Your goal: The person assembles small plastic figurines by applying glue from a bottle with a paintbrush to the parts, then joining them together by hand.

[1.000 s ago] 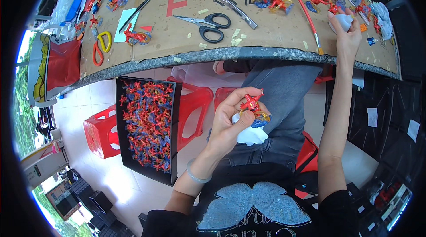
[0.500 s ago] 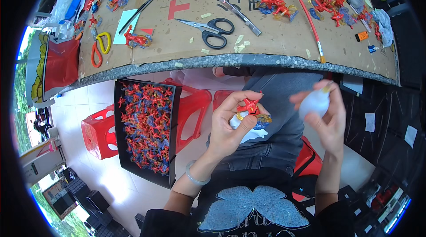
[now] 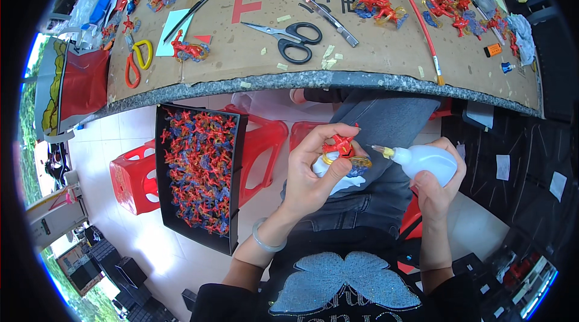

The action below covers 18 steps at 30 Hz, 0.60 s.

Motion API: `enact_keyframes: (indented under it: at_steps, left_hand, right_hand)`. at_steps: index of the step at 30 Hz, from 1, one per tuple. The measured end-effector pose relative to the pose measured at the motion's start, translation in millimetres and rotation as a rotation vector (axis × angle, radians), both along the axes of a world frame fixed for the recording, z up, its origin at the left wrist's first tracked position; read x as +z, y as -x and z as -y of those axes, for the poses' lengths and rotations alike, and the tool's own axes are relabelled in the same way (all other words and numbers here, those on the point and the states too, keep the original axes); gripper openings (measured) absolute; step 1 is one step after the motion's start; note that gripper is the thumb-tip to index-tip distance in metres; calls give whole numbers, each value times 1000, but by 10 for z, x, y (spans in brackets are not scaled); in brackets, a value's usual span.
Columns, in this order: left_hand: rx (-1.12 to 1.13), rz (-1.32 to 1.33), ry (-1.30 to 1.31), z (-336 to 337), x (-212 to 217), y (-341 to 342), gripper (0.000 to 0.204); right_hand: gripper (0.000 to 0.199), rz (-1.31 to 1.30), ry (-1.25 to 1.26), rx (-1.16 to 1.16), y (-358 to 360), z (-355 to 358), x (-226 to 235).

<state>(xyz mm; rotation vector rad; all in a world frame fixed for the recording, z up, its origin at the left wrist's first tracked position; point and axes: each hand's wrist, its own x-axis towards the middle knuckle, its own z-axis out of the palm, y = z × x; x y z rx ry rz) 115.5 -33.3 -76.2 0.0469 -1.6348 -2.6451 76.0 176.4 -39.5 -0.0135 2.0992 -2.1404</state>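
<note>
My left hand (image 3: 310,171) pinches a small red figurine (image 3: 342,146) with a translucent yellow and blue base, above my lap. Something white, like a tissue (image 3: 348,183), is tucked in the same hand below the figurine. To the right, my right hand (image 3: 439,186) is wrapped round a white squeeze bottle (image 3: 427,162). The bottle lies tilted on its side, its yellowish narrow nozzle pointing left at the figurine, with a gap between them. Left of my lap, a black tray (image 3: 237,174) is filled with many similar red, blue and yellow figurines.
Ahead is a cardboard-covered table (image 3: 241,63). On it lie black-handled scissors (image 3: 294,40), a red-handled brush (image 3: 422,26), a clear-bodied knife or pen (image 3: 329,19), yellow-and-orange scissors (image 3: 137,63) and scattered figurines (image 3: 377,5). A red stool (image 3: 129,177) stands by the tray.
My right hand has turned the squeeze bottle from nozzle up to nozzle left, toward the figurine, and moved slightly down. My left hand stays nearly still; the figurine tilts a little.
</note>
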Motion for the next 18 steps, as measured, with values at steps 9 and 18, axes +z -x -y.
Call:
enact_keyframes:
  at_steps: [9,18]
  left_hand:
    - [15,16,52,-18,36,-13,46]
    - [21,-1,76,-29,37,-21,47]
  right_hand:
    - [39,-370,-370,101,-61,92,152]
    - [42,-324,-409,92,-92,134,201]
